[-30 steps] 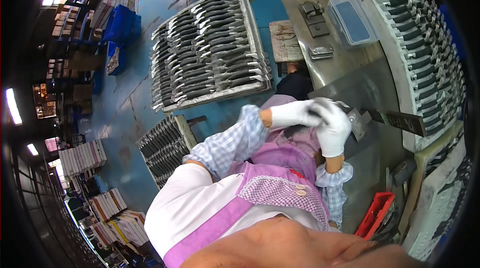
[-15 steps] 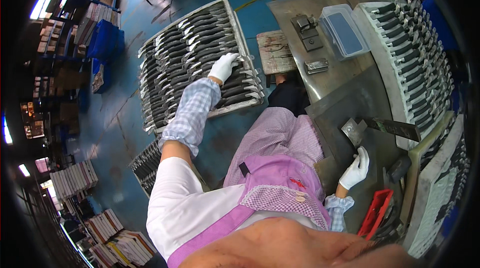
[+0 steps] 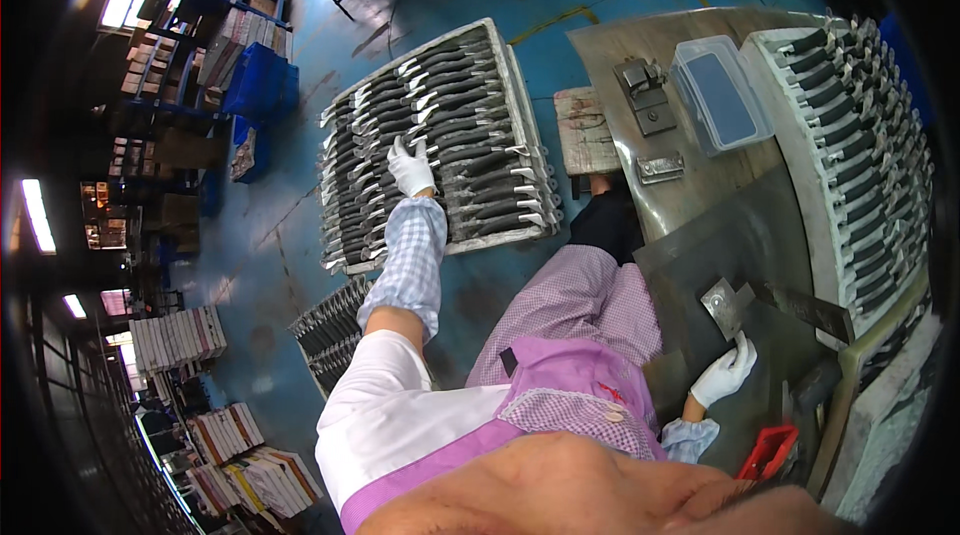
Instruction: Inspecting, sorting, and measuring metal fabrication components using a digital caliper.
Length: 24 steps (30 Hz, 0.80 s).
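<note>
My left hand, in a white glove, reaches over a pale tray on the left, packed with rows of curved black parts with shiny metal ends. Its fingers are apart among the parts near the tray's middle, and nothing lifted shows in them. Over the bench on the right is my gloved right hand, fingers loosely stretched. Their tips come close to a small bright metal plate; whether they touch it, I cannot tell. A long dark metal strip lies beside that plate.
A second tray of black parts stands along the bench's right side. On the bench are a clear plastic box, a dark metal block fixture and a small metal block. A red holder is nearer me. A wooden stool stands between tray and bench.
My left hand has moved from the tray's right side toward its middle. My right hand's fingers have come closer to the metal plate's edge. The whole view has shifted slightly.
</note>
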Tool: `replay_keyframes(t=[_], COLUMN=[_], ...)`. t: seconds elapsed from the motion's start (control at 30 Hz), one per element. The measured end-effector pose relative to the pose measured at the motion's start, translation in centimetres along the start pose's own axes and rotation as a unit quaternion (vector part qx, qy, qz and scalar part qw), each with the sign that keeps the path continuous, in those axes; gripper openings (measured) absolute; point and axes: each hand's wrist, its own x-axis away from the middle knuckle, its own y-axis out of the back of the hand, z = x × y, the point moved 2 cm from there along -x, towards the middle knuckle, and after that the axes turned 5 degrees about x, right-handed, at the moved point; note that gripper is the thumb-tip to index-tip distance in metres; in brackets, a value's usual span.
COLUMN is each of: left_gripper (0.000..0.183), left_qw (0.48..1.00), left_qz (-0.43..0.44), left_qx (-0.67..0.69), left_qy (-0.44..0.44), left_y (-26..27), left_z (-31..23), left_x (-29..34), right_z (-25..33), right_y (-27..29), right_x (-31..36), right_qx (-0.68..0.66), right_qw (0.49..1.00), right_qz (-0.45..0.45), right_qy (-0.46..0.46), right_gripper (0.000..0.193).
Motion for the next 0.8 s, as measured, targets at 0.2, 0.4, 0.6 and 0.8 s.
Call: replay_keyframes(t=[0.2,0.4,0.6,0.8], left_gripper=[0.077,0.069,0.058,0.049], left_qw=[0.992,0.979,0.966,0.954], left_qz=[0.053,0.170,0.241,0.223], left_qx=[0.014,-0.055,-0.086,-0.198], left_qy=[0.113,0.100,0.035,0.016], left_y=[-1.1,-2.4,-5.1,-5.5], left_z=[0.5,0.3,0.9,0.0], left_x=[-3.3,-7.2,-10.7,-11.6], right_z=[0.6,0.7,0.7,1.1], right_y=[0.2,0.1,0.3,0.3], right_x=[0.1,0.0,0.0,-0.1], right_qx=[0.005,0.024,0.016,-0.004], right_qw=[1.000,0.999,1.000,1.000], right_qz=[-0.025,-0.020,-0.018,-0.013], right_qy=[0.017,0.011,0.008,-0.003], right_gripper=[0.028,0.029,0.029,0.028])
